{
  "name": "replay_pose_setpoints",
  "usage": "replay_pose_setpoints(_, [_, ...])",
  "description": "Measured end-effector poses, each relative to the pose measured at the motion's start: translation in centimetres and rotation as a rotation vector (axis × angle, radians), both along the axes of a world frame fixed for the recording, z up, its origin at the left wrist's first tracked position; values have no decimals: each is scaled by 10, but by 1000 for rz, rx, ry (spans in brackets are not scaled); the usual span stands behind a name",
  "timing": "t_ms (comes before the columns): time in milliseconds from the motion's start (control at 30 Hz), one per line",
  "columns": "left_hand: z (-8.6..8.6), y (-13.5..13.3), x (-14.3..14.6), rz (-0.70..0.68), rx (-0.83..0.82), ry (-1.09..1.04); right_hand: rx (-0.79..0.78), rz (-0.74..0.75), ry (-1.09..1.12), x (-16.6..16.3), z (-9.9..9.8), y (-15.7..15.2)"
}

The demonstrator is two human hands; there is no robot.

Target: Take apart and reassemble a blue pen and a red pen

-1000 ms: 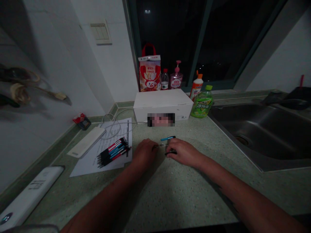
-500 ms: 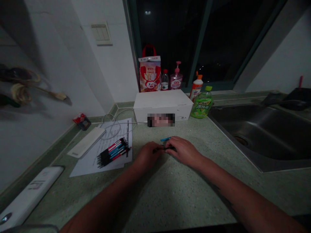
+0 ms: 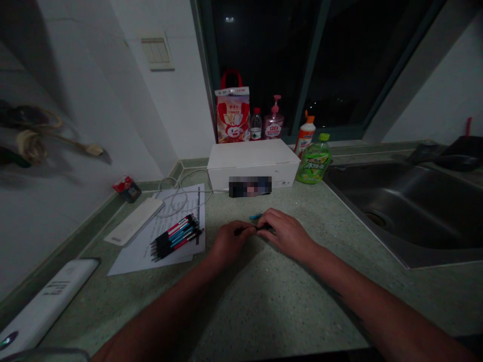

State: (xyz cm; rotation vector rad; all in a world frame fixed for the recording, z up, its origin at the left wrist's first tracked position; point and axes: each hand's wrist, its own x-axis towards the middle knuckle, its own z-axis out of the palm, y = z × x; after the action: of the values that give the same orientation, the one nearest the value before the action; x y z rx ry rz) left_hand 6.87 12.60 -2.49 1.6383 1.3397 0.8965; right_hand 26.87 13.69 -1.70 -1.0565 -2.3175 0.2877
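Note:
My left hand (image 3: pixel 228 243) is closed, thumb and fingers pinching a slim black pen part (image 3: pixel 239 231) above the counter (image 3: pixel 264 301). My right hand (image 3: pixel 286 232) meets it from the other side, fingertips pinched on the dark piece too; whether this is one part or two joined ones, I cannot tell. Just behind the right fingers a short blue pen barrel (image 3: pixel 255 216) lies on the counter, partly covered by that hand. To the left, a bundle of several pens (image 3: pixel 176 237) in black, blue and red rests on printed paper (image 3: pixel 139 259).
A white box (image 3: pixel 252 156) stands behind the hands, with a pixelated phone-like object (image 3: pixel 250 187) before it. Right of it are a green bottle (image 3: pixel 314 160) and the sink (image 3: pixel 400 201). A white power bank (image 3: pixel 135 221), cable and long white device (image 3: pixel 51 301) lie left.
My right hand has shifted slightly and its fingers have curled closer, covering more of the blue barrel. Less metal shows between the fingertips, which have come nearer each other.

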Motion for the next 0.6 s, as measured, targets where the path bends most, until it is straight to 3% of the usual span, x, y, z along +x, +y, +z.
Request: replay_pose_setpoints(600, [-4,0,-1,-9,-80,-111,47,12,7,-2,-1,-3])
